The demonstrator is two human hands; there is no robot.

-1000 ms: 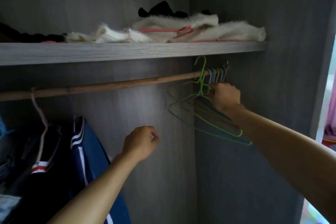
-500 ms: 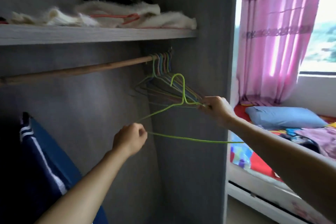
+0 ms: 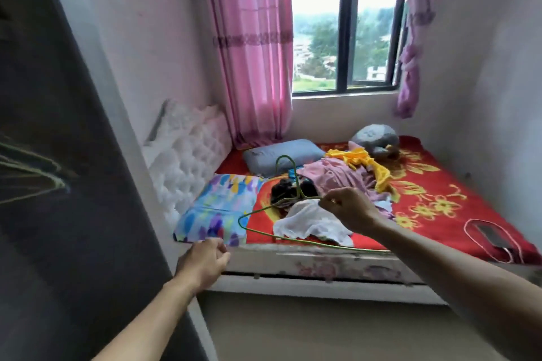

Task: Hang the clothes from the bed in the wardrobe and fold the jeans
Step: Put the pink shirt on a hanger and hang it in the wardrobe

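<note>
My right hand (image 3: pixel 349 209) is out in front of me, its fingers pinching the shoulder of a green wire hanger (image 3: pixel 298 187) just below the neck. The hook stands up and to the left of those fingers, and the bottom bar runs under my wrist. My left hand (image 3: pixel 205 258) hangs lower and to the left, fingers loosely curled and holding nothing, just off the near corner of the bed (image 3: pixel 440 199). The clothes lie in a heap on the red flowered blanket, directly beyond and beneath the right fingers: a white garment (image 3: pixel 308 221) under the hand, a dark one (image 3: pixel 283 189) behind the hanger's stem, a pink one (image 3: pixel 337 176) further back and a yellow one (image 3: pixel 360 158) past that. Which of them is the jeans I cannot tell. A colourful pillow (image 3: pixel 220 208) sits just beyond the left fingers. The wardrobe (image 3: pixel 58 184) side fills my far left, well apart from both hands.
</note>
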